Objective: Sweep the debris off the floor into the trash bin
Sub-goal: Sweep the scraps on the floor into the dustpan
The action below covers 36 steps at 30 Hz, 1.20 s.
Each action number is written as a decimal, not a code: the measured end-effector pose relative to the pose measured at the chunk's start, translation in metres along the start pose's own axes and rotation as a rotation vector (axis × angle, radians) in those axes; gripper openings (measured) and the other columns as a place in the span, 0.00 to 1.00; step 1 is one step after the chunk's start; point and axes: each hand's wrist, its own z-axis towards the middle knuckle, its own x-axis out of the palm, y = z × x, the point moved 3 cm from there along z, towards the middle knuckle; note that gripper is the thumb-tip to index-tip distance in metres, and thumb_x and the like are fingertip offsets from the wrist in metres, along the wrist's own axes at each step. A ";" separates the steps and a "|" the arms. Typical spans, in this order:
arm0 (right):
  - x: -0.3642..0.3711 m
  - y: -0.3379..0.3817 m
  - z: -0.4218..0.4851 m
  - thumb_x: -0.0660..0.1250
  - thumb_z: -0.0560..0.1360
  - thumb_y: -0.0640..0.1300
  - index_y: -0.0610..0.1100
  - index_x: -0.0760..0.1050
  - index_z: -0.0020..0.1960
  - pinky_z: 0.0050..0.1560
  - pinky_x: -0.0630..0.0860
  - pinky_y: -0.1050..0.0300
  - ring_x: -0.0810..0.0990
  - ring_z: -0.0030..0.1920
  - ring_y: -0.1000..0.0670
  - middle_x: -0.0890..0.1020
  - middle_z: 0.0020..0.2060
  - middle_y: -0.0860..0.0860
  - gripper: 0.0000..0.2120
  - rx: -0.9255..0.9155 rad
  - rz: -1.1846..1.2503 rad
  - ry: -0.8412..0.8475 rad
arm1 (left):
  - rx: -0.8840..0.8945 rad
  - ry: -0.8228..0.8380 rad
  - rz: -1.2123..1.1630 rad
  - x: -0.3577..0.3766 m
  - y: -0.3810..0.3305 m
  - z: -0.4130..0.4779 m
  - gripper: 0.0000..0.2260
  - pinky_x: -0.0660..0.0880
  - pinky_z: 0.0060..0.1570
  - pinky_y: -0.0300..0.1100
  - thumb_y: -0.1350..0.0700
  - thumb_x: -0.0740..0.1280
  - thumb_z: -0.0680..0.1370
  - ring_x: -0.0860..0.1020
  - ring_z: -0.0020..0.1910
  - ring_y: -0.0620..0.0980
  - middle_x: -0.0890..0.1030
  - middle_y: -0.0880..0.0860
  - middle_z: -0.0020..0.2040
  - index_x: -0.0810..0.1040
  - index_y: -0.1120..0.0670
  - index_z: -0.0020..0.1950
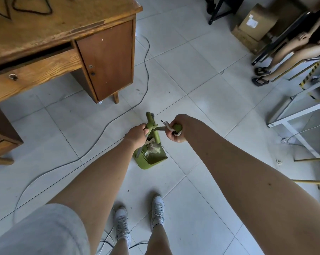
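Head view: both arms reach down over glossy pale tile floor [201, 85]. The left hand [136, 134] curls round a smooth green plastic handle [150, 124], and the right hand [174, 130] grips another green handle end with a white cord loop. Below sits the green dustpan [152, 159], comb-toothed rim, crumpled pale debris [152, 147] inside. A worn wooden worktop [50, 24] stands left.

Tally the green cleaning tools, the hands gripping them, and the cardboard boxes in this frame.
Green cleaning tools: 2, the dustpan and the broom handle
Hands gripping them: 2, left hand and right hand
Cardboard boxes: 2, upper box and lower box
Total: 6
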 end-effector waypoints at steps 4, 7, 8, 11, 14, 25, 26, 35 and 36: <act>0.000 0.008 -0.001 0.48 0.78 0.36 0.50 0.73 0.65 0.17 0.64 0.71 0.64 0.12 0.52 0.71 0.20 0.48 0.23 -0.102 -0.066 -0.030 | 0.005 -0.012 0.011 -0.001 0.001 0.001 0.16 0.71 0.63 0.54 0.53 0.51 0.84 0.74 0.63 0.61 0.77 0.60 0.63 0.70 0.57 0.67; -0.012 0.006 0.008 0.48 0.79 0.35 0.45 0.69 0.54 0.17 0.65 0.69 0.65 0.13 0.51 0.72 0.18 0.47 0.12 -0.123 -0.169 -0.094 | 0.000 -0.014 0.006 -0.001 0.002 0.001 0.17 0.72 0.62 0.53 0.53 0.51 0.84 0.74 0.63 0.61 0.77 0.60 0.63 0.70 0.56 0.69; -0.018 0.004 0.011 0.48 0.79 0.35 0.43 0.67 0.49 0.18 0.66 0.69 0.65 0.13 0.52 0.72 0.18 0.47 0.10 -0.128 -0.202 -0.117 | 0.004 -0.017 0.005 -0.001 0.002 0.001 0.17 0.72 0.62 0.53 0.53 0.51 0.84 0.74 0.63 0.60 0.77 0.60 0.63 0.70 0.56 0.69; -0.035 -0.008 0.028 0.46 0.77 0.33 0.42 0.67 0.42 0.18 0.64 0.69 0.64 0.14 0.53 0.71 0.20 0.47 0.13 -0.141 -0.225 -0.145 | 0.012 -0.020 0.000 0.000 0.003 0.002 0.16 0.72 0.61 0.53 0.54 0.51 0.84 0.75 0.62 0.60 0.78 0.60 0.62 0.70 0.56 0.68; -0.050 -0.026 0.045 0.46 0.76 0.32 0.40 0.68 0.37 0.19 0.63 0.69 0.64 0.13 0.53 0.69 0.16 0.49 0.15 -0.110 -0.200 -0.153 | 0.021 -0.021 -0.005 0.001 0.002 0.003 0.15 0.73 0.60 0.53 0.54 0.51 0.84 0.75 0.61 0.60 0.78 0.60 0.61 0.71 0.57 0.66; -0.039 -0.068 0.073 0.45 0.76 0.34 0.41 0.65 0.30 0.17 0.65 0.68 0.64 0.12 0.51 0.67 0.14 0.49 0.19 -0.051 -0.312 -0.183 | 0.014 -0.025 -0.009 0.001 0.004 0.007 0.16 0.72 0.62 0.54 0.54 0.51 0.84 0.74 0.62 0.60 0.78 0.60 0.62 0.71 0.56 0.66; -0.036 -0.070 0.073 0.45 0.76 0.34 0.41 0.64 0.31 0.17 0.64 0.68 0.64 0.12 0.51 0.67 0.14 0.49 0.18 -0.046 -0.309 -0.182 | 0.015 -0.025 -0.009 0.002 0.004 0.007 0.16 0.71 0.63 0.54 0.54 0.51 0.84 0.74 0.62 0.60 0.78 0.60 0.62 0.71 0.56 0.67; -0.008 -0.099 0.050 0.48 0.77 0.36 0.42 0.66 0.33 0.17 0.63 0.68 0.65 0.12 0.52 0.69 0.16 0.50 0.16 0.000 -0.337 -0.129 | -0.026 -0.011 0.002 0.002 0.008 -0.004 0.17 0.68 0.65 0.53 0.51 0.50 0.84 0.72 0.66 0.59 0.75 0.57 0.66 0.69 0.53 0.69; -0.010 -0.095 0.044 0.48 0.77 0.35 0.43 0.66 0.34 0.17 0.63 0.68 0.64 0.12 0.52 0.69 0.16 0.50 0.16 -0.009 -0.328 -0.132 | -0.031 -0.014 -0.003 0.000 0.010 -0.006 0.17 0.68 0.65 0.53 0.51 0.50 0.84 0.72 0.66 0.59 0.75 0.57 0.66 0.69 0.53 0.69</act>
